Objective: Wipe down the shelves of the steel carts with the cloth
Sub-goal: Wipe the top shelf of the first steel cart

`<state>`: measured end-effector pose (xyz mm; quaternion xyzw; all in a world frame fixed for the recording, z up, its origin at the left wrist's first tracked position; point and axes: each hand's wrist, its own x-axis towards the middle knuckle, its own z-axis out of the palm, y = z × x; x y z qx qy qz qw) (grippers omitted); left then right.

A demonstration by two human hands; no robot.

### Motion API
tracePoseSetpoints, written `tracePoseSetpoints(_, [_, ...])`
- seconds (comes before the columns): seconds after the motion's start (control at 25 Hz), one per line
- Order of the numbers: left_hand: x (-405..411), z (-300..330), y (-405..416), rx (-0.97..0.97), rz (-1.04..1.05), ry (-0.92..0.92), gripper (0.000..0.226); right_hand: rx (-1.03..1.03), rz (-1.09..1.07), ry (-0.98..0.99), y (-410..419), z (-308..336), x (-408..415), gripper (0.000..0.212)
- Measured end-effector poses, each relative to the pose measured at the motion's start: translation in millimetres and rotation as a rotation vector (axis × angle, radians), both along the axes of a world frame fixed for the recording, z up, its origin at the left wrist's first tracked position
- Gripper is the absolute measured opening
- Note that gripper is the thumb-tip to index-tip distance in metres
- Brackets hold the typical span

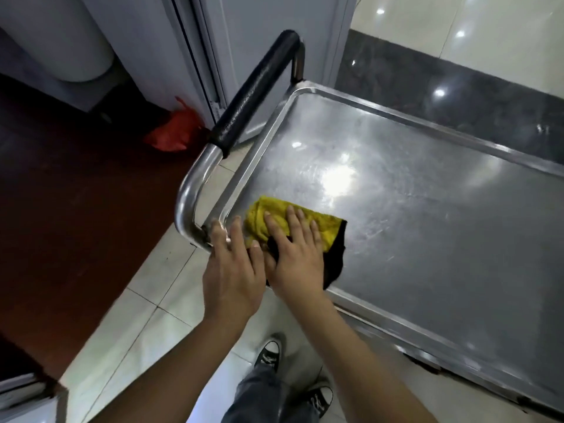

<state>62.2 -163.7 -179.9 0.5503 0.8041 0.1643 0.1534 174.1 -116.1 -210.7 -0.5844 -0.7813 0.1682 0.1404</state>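
Note:
The steel cart's top shelf (427, 215) fills the right half of the view, shiny and streaked. A yellow and black cloth (328, 228) lies in its near left corner. My right hand (294, 254) presses flat on the cloth with straight fingers. My left hand (232, 276) rests beside it on the shelf's corner rim, fingers straight, its thumb touching the cloth's edge.
The cart's push handle (253, 96), steel with a black grip, arches over the shelf's left end. A red plastic bag (174, 131) lies on the floor by a white door frame (201, 56). A dark red mat (61, 209) covers the floor at left. My shoes (268, 355) stand below the cart.

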Motion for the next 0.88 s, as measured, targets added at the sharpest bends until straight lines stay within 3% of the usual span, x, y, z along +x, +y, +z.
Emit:
tracePoseSetpoints(0.16, [-3,5,2,-0.055,-0.010,0.009,0.058,-0.035,0.072,0.003,40,-6,-40,0.056])
tracePoseSetpoints(0.36, [-6,4,0,-0.130,-0.083,0.141,0.060,0.019,-0.015,-0.036,81,-8,-37,0.056])
tracePoseSetpoints(0.48, [-10,2,16,-0.125,-0.151,0.239,0.058,0.034,-0.068,-0.047,77,-7,-25,0.057])
tracePoseSetpoints(0.64, [-16,-15,50,-0.073,-0.223,0.199,0.063,0.036,-0.021,-0.022,66,-10,-11,0.057])
tracePoseSetpoints(0.88, [-14,-35,55,-0.040,-0.247,0.270,0.072,-0.002,-0.139,-0.042,174,-1,33,0.055])
